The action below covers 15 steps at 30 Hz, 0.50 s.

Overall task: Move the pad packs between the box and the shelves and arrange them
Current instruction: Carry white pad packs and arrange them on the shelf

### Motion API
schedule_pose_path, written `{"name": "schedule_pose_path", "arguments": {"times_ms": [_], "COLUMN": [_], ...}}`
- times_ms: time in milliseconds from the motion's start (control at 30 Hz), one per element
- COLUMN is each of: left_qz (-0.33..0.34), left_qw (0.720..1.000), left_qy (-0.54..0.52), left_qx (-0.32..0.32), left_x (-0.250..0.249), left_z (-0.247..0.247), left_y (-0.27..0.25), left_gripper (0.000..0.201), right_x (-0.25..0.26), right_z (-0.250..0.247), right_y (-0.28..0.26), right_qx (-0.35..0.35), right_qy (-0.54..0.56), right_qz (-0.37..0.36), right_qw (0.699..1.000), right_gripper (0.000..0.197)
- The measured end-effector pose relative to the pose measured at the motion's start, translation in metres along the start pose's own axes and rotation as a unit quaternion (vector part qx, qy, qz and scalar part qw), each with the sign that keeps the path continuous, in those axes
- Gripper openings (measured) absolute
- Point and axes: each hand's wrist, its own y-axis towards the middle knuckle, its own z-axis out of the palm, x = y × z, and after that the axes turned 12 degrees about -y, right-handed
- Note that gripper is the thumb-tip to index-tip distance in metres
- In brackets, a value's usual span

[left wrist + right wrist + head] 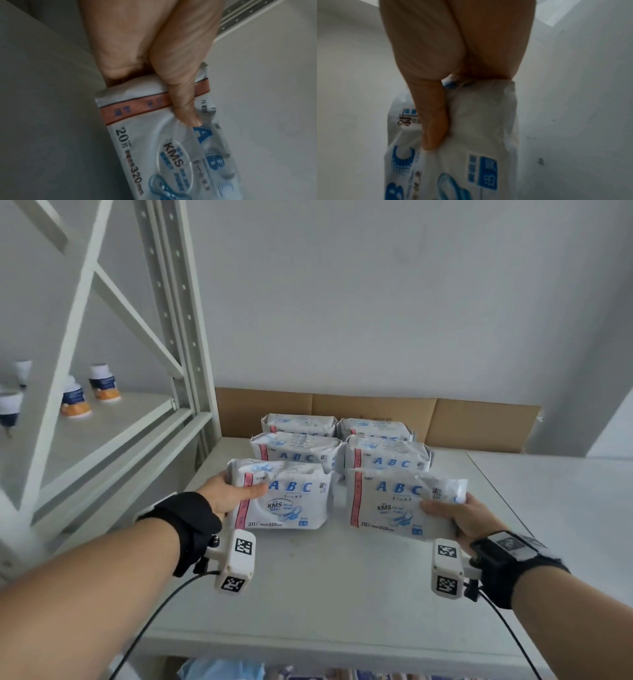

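Packs on shelf in two columns, long axes 9-to-3. Left hand grips front-left pack at 9; right hand grips front-right pack at 3, lifted slightly.

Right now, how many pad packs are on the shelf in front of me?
6, in two columns: back left, back right, middle left, middle right, front left held by the left hand, front right held by the right hand. Others could hide behind.
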Motion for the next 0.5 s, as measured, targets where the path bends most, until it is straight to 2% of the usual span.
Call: {"name": "schedule_pose_path", "arguments": {"times_ms": [133, 267, 333, 433, 500], "left_qz": [-0.009, -0.02, -0.029, -0.032, -0.036], "left_qw": [0.999, 0.997, 0.996, 0.996, 0.996], "left_qy": [0.005, 0.008, -0.006, 0.002, 0.0], "left_qx": [0.048, 0.073, 0.08, 0.081, 0.078], "left_x": [-0.003, -0.003, -0.003, -0.002, 0.001], "left_z": [-0.003, -0.003, 0.0, 0.007, 0.012], "left_y": [0.022, 0.041, 0.048, 0.057, 0.062], "left_gripper": [0.052, 0.045, 0.039, 0.044, 0.044], "right_x": [-0.001, 0.0, 0.001, -0.001, 0.0], "right_z": [0.005, 0.012, 0.015, 0.019, 0.025], "right_y": [0.02, 0.039, 0.047, 0.058, 0.062], "right_qx": [-0.023, -0.036, -0.042, -0.052, -0.052], "right_qy": [-0.003, -0.04, -0.048, -0.035, -0.031], "right_qz": [0.006, -0.011, -0.007, 0.027, 0.029], "right_qw": [1.0, 0.998, 0.998, 0.998, 0.998], "right_gripper": [0.06, 0.05, 0.056, 0.071, 0.071]}}
